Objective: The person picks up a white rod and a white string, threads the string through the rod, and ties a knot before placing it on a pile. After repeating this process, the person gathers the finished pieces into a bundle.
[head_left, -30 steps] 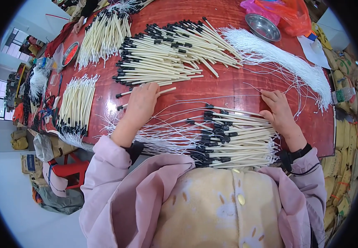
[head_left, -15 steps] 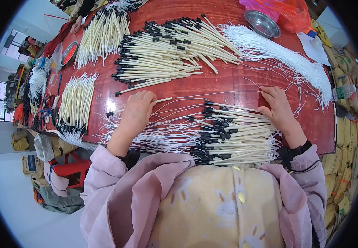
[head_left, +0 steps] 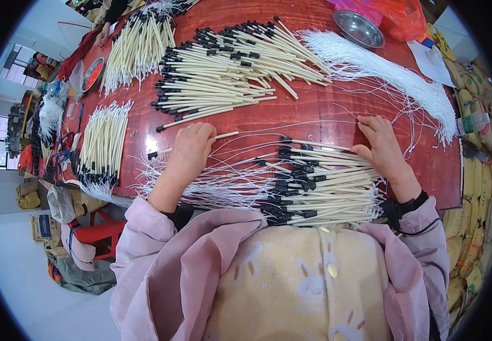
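My left hand [head_left: 189, 150] lies closed over one cream stick with a black tip [head_left: 160, 152], pressing it on the red table [head_left: 314, 113]. My right hand [head_left: 379, 145] pinches a thin white string [head_left: 308, 124] that runs left across the table toward the stick. Below my hands, close to my body, lies a pile of cream sticks with black caps and white strings [head_left: 319, 190]. A larger heap of the same sticks without strings [head_left: 229, 68] sits farther back. A bundle of loose white strings [head_left: 393, 79] spreads at the right.
Two more stick bundles lie at the left [head_left: 103, 142] and far left [head_left: 138, 48]. A metal bowl [head_left: 359, 28] stands at the back right beside a pink bag [head_left: 393, 11]. Sacks line the right side; a red stool [head_left: 95, 233] stands lower left.
My left hand has slid a little forward and right along the stick. My right hand has moved up from the near pile and now holds the string stretched out.
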